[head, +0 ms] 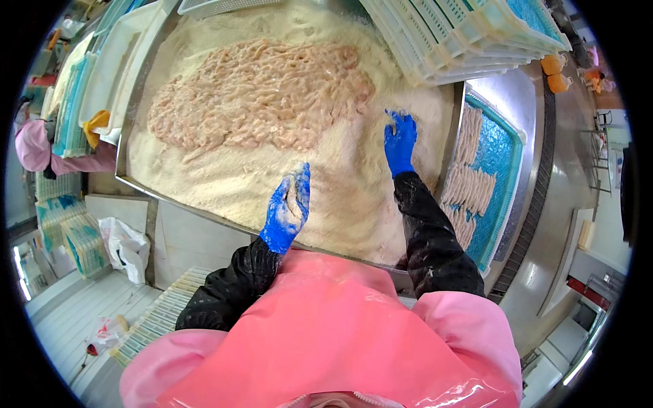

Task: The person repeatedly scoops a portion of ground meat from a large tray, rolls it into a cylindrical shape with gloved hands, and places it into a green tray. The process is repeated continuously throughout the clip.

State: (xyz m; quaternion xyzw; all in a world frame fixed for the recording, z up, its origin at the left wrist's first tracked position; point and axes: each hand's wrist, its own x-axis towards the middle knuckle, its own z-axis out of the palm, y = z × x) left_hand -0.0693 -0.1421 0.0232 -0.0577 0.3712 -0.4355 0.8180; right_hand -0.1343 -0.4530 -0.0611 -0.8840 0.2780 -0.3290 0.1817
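Observation:
A large heap of raw meat strips (pixel 265 97) lies on pale breading powder (pixel 204 178) in a wide metal tray. My left hand (pixel 288 209), in a powdered blue glove, is curled round a coated meat strip (pixel 293 201) above the near part of the powder. Farther right, my right hand (pixel 401 140), also gloved in blue, reaches over the powder beside the heap, its fingers apart and a little bent; I see nothing in it. Coated strips (pixel 469 188) lie in rows on a blue-lined plastic tray (pixel 518 148) to the right.
Stacked plastic trays (pixel 449 46) overhang the metal tray's far right corner. A white perforated basket (pixel 219 6) touches the far edge. At left, a co-worker's pink sleeve (pixel 86 160) reaches beside a white tub (pixel 120 61). More stacked trays (pixel 163 306) stand low at my left.

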